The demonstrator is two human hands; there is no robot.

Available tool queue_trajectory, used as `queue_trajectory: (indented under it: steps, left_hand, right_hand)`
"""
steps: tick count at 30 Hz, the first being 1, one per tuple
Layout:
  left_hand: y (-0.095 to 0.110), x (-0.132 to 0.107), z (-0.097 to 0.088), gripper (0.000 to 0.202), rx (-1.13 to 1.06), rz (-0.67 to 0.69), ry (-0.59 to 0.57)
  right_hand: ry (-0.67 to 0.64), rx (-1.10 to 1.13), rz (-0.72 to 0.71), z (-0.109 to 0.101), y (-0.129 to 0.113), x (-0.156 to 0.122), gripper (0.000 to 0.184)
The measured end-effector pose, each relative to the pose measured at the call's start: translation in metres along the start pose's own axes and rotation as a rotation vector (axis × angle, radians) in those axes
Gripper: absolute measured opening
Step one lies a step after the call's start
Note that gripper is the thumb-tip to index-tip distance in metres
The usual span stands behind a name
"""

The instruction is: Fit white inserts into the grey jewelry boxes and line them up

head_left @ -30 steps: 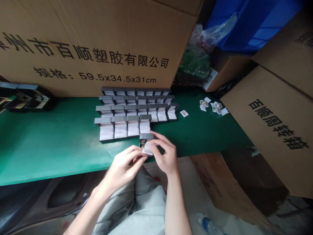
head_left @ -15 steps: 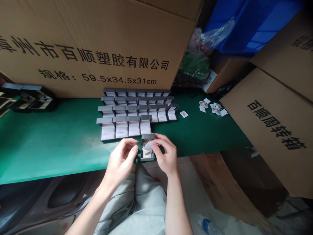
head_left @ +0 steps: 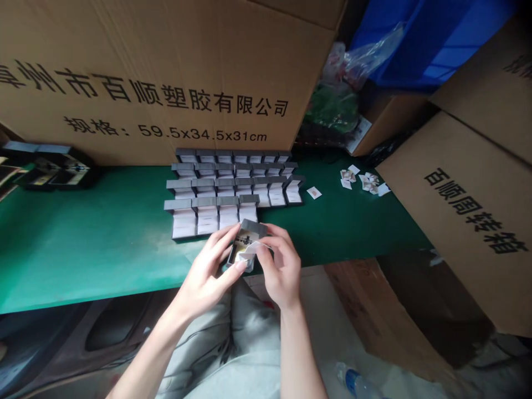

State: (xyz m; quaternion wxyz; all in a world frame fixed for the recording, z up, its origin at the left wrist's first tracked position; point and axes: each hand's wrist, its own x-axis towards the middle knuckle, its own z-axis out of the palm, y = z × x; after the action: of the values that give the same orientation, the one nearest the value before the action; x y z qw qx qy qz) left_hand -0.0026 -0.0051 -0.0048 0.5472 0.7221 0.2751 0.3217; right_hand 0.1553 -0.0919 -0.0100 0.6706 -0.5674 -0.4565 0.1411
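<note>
Grey hinged box (head_left: 254, 228), half second ago resting on green table (head_left: 83, 238), now lifted, tilted, gripped by left hand (head_left: 208, 271). White slip (head_left: 252, 252) pinched at box opening by right hand (head_left: 279, 271).

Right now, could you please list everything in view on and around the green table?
held box: one, grey, open, between both hands
white slip: one, white, over the held box
boxes in rows: roughly two dozen, grey with white insides, open, mid-table
small cards: several, white, table's right
dark boxes: few, black, far left
large carton: one, brown, behind rows
side cartons: two, brown, right
blue crate: one, upper right
table: one, green
left hand: grips held box
right hand: pinches white slip
</note>
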Motion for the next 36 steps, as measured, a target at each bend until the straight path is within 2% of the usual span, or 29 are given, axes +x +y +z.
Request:
queue_trajectory:
  steps: [4, 8, 14, 17, 19, 24, 31, 34, 36]
  left_hand:
    - [0.008, 0.001, -0.001, 0.074, -0.192, -0.132, -0.048]
    - [0.008, 0.001, 0.002, 0.073, -0.276, -0.189, -0.005]
    - [0.01, 0.005, 0.002, 0.073, -0.225, -0.178, 0.034]
    - [0.009, 0.006, 0.001, 0.079, -0.195, -0.168, 0.051]
    - [0.007, 0.006, 0.001, 0.08, -0.19, -0.149, 0.073]
    - [0.002, 0.005, 0.004, 0.078, -0.173, -0.122, 0.133]
    - [-0.001, 0.003, 0.007, 0.076, -0.145, -0.099, 0.178]
    - [0.0, 0.004, 0.007, 0.076, -0.172, -0.079, 0.175]
    - [0.002, 0.005, 0.008, 0.079, -0.194, -0.086, 0.175]
  right_hand:
    - [-0.031, -0.021, -0.037, 0.002, -0.006, 0.0, 0.012]
    - [-0.052, -0.077, -0.084, 0.01, -0.009, 0.002, 0.015]
    - [-0.064, -0.16, -0.188, 0.022, -0.01, -0.002, 0.027]
    - [-0.016, -0.209, -0.241, 0.021, -0.01, -0.004, 0.027]
    - [-0.031, -0.21, -0.246, 0.018, -0.011, -0.003, 0.026]
    - [-0.171, -0.168, -0.207, 0.004, -0.012, 0.003, 0.019]
    - [-0.19, -0.346, -0.091, -0.007, -0.006, 0.006, 0.019]
    - [-0.194, -0.332, -0.016, -0.01, -0.005, 0.007, 0.019]
    - [-0.146, -0.273, 0.057, -0.011, -0.004, 0.006, 0.015]
